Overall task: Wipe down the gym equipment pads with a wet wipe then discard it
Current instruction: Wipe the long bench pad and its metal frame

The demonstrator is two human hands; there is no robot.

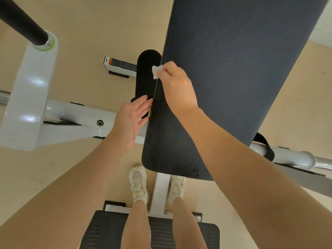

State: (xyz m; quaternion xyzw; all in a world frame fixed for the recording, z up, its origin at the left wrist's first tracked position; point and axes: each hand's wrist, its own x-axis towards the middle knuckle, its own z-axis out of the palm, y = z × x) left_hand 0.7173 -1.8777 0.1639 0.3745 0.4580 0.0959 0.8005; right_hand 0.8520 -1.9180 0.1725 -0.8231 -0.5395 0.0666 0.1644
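A long dark grey bench pad [233,69] runs from the lower middle up to the top right, with damp spots on its surface. My right hand [177,85] grips a crumpled white wet wipe [156,71] and presses it against the pad's left edge. My left hand [132,119] is flat with straight fingers, its fingertips touching the pad's left side lower down. A smaller black pad [146,74] lies on the floor frame just left of the bench pad.
A white metal frame [71,114] crosses at the left, with a black-gripped bar [21,20] at the top left. A chrome bar end [305,159] sticks out at the right. My feet in white shoes [138,184] straddle the white post [161,191], above a dark seat pad [104,230].
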